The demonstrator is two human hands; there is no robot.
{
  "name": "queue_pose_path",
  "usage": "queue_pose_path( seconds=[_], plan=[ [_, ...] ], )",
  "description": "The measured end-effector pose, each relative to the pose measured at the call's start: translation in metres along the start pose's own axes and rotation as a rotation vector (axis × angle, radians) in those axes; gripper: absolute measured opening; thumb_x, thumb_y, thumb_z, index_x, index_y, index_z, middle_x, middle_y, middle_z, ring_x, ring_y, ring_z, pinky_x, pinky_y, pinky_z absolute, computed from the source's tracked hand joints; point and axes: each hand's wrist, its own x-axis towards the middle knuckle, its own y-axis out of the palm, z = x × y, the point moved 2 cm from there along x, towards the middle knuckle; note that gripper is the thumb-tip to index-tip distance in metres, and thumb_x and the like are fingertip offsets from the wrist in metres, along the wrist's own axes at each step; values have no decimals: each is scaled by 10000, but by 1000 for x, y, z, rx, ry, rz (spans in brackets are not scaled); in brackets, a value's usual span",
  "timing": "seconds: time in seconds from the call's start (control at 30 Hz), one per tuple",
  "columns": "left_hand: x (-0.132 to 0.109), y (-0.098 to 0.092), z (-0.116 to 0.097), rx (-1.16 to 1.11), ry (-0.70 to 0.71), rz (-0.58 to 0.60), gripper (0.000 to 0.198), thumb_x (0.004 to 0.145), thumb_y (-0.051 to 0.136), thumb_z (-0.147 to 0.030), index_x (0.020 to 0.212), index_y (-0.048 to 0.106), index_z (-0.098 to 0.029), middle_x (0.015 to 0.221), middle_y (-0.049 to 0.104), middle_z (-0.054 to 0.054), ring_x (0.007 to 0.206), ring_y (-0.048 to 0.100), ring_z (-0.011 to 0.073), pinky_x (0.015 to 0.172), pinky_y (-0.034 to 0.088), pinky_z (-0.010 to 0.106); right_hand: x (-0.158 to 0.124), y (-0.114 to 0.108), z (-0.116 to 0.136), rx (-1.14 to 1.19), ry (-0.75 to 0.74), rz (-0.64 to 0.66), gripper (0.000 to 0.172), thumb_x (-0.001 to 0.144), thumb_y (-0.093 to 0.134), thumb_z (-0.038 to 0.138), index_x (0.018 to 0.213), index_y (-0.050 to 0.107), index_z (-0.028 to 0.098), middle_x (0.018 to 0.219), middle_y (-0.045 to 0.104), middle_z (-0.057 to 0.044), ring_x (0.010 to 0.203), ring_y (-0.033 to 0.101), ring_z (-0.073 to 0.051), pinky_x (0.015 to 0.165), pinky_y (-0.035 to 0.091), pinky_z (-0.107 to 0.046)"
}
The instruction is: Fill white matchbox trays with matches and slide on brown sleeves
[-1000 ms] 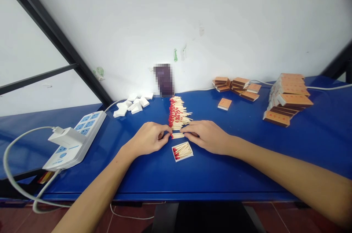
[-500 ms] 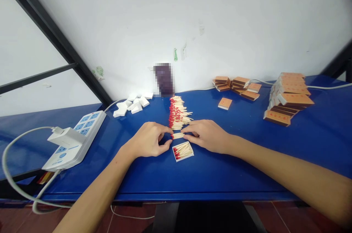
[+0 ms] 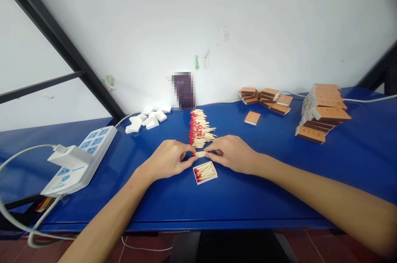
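A small bunch of matches (image 3: 200,154) lies crosswise on the blue table, just in front of a long pile of red-headed matches (image 3: 199,128). My left hand (image 3: 170,157) has its thumb and forefinger closed at the red-headed end of the bunch. At the plain end, the thumb and fingertips of my right hand (image 3: 232,153) press on the sticks, so the bunch is gripped between both hands. Closer to me sits an open white matchbox tray (image 3: 205,173) partly filled with matches, heads to the left.
White trays (image 3: 149,118) lie heaped at the back left, near a power strip (image 3: 81,159) with a plugged-in charger and cable. Matchboxes (image 3: 265,96) lie at the back right; a taller stack (image 3: 324,110) stands further right. A pixelated dark object (image 3: 185,91) leans on the wall.
My left thumb and forefinger have closed in on the match heads, and my right fingertips have drawn tighter at the other end. The view has shifted slightly.
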Motion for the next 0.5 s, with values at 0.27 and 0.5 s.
queue_pose_path(
  seconds=[0.27,0.5],
  plan=[
    [0,0,-3,-45,-31,29,160,936,556,-333,981,659,-219,575,551,-64,532,505,109,600,337,241,-1,-1,0,44,5,-24,165,922,587,269,922,735,195,669,602,20,604,488,-108,583,293,-238],
    [1,-1,-4,-44,-12,27,162,959,522,-327,991,643,-223,589,544,-61,543,501,108,603,335,238,0,1,0,43,-24,-19,176,936,586,287,948,744,210,676,587,19,623,481,-112,610,302,-245]
  ],
)
